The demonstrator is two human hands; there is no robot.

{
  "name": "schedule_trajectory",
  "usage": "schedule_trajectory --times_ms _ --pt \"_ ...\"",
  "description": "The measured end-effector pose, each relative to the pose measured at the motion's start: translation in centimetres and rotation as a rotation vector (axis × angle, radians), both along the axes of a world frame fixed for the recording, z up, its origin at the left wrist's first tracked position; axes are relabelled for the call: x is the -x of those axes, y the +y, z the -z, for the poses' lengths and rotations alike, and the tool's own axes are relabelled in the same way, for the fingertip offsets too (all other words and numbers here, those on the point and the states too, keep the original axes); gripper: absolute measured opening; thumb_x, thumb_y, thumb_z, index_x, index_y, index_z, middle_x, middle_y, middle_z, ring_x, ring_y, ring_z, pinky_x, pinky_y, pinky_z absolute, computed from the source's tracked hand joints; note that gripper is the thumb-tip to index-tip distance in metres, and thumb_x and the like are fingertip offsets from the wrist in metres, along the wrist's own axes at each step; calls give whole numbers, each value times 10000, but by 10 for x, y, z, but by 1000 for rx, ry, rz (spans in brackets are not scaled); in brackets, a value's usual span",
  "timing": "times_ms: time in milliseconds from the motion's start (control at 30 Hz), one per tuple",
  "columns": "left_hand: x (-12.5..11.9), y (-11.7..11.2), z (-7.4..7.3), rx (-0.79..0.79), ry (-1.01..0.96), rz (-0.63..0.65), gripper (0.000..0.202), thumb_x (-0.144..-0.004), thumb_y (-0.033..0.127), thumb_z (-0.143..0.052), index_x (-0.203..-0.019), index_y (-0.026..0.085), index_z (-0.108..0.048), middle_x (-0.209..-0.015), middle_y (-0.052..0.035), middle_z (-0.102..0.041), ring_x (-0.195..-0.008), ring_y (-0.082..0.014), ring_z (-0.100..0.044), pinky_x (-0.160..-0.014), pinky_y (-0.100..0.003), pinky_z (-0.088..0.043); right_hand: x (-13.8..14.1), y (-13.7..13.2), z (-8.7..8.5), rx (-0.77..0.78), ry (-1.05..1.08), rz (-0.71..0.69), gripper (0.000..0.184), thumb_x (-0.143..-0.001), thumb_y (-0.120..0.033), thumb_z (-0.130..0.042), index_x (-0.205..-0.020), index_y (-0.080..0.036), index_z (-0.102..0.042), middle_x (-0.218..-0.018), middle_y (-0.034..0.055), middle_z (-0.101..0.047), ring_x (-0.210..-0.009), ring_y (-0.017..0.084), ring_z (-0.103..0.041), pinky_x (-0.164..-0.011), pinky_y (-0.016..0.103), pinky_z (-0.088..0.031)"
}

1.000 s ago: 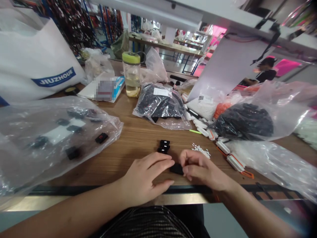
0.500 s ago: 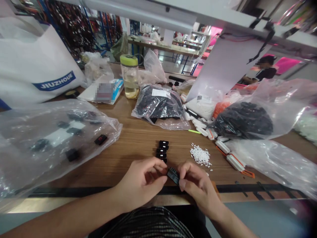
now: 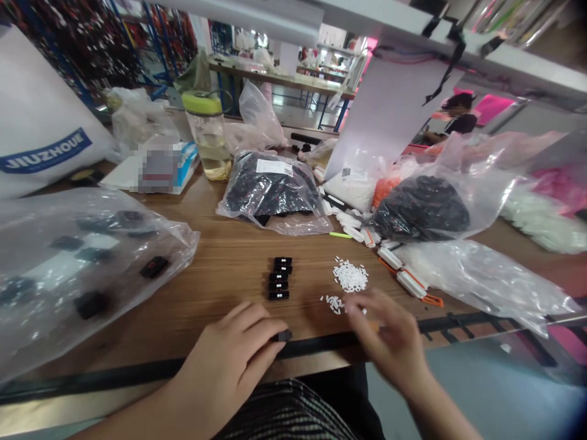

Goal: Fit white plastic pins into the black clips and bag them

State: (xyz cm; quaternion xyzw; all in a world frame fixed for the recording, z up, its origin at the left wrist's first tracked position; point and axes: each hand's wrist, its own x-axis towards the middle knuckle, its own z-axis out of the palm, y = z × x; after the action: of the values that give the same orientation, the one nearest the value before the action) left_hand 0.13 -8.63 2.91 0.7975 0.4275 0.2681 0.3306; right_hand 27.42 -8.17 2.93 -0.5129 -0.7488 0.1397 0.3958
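Observation:
My left hand (image 3: 229, 360) rests at the near table edge, its fingers closed round a small black plastic part (image 3: 283, 335) that peeks out at the fingertips. My right hand (image 3: 389, 336) is blurred by motion, reaching over a small pile of tiny white pieces (image 3: 349, 276); its fingers look spread, and whether anything is in them I cannot see. A short row of black connector parts (image 3: 279, 278) lies on the wooden table (image 3: 229, 269) just beyond my left hand.
A clear bag with black parts (image 3: 82, 256) lies at the left. Bags of black parts (image 3: 270, 189) (image 3: 422, 211), white-and-orange clips (image 3: 406, 278), a clear bag (image 3: 481, 278), a bottle (image 3: 208, 137) and a white tote (image 3: 41, 146) stand behind. A person sits far right.
My right hand has let go of the black part and swung right toward the white pieces. My left hand keeps the part, lower at the table edge. The view has shifted right.

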Motion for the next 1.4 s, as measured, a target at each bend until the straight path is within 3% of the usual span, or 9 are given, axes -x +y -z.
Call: schedule_trajectory --times_ms 100,233,400,600,867,1033,1167,1300,1400 --pt "0 -2 8 -171 182 34 176 -968 198 -517 -1043 237 -672 -1004 -43 -651 -902 -226 -619 -750 -387 -561 -54 17 2 181 -272 245 161 -898 -320 -605 -855 -214 -719 -824 47 -721 -756 210 -667 -706 342 -493" --pt "-3 -1 21 -256 244 29 174 -964 164 -520 -1074 223 -640 -1000 -39 -647 -872 -218 -641 -706 -368 -586 -83 30 10 326 -406 200 237 -916 -374 -556 -877 -229 -740 -900 52 -741 -800 219 -672 -744 348 -488" --pt "3 2 29 -309 250 8 190 -963 175 -539 -1140 224 -587 -1011 -33 -664 -916 -237 -650 -725 -396 -587 -73 32 13 295 -459 194 213 -883 -335 -551 -821 -233 -727 -799 37 -712 -720 203 -632 -720 346 -461" --pt "8 -1 31 -257 181 -33 135 -982 200 -525 -1096 220 -594 -995 -26 -667 -899 -217 -651 -767 -393 -567 -74 33 5 395 -502 356 270 -849 -378 -554 -699 -218 -712 -651 19 -687 -605 192 -611 -622 322 -421" --pt "10 1 31 -283 134 -35 169 -989 218 -518 -1115 243 -628 -988 -20 -679 -884 -209 -651 -747 -369 -556 -88 27 3 473 -309 302 332 -847 -483 -593 -840 -215 -788 -805 50 -761 -656 208 -648 -591 317 -473" --pt "9 1 31 -271 111 -60 172 -968 193 -554 -1126 231 -609 -976 -22 -672 -882 -211 -646 -768 -389 -549 -92 27 10 424 -329 302 298 -828 -482 -620 -815 -234 -785 -740 34 -746 -590 189 -621 -561 310 -471" --pt "10 1 32 -206 87 -91 97 -932 154 -597 -1007 214 -605 -919 -11 -668 -849 -206 -641 -747 -373 -530 -94 31 9 452 -363 325 286 -780 -487 -638 -750 -231 -762 -687 31 -731 -559 192 -619 -533 309 -455" --pt "10 1 32 -163 54 -84 87 -909 153 -636 -963 218 -617 -903 2 -682 -854 -206 -643 -751 -365 -515 -70 28 -6 400 -220 316 309 -759 -529 -667 -744 -227 -735 -757 55 -747 -694 230 -671 -641 327 -497" --pt "9 1 29 -159 30 -71 82 -907 153 -643 -962 213 -632 -912 0 -693 -863 -206 -647 -756 -359 -512 -27 21 -18 378 -107 82 252 -829 -467 -657 -735 -237 -697 -758 51 -723 -723 213 -651 -708 340 -484"
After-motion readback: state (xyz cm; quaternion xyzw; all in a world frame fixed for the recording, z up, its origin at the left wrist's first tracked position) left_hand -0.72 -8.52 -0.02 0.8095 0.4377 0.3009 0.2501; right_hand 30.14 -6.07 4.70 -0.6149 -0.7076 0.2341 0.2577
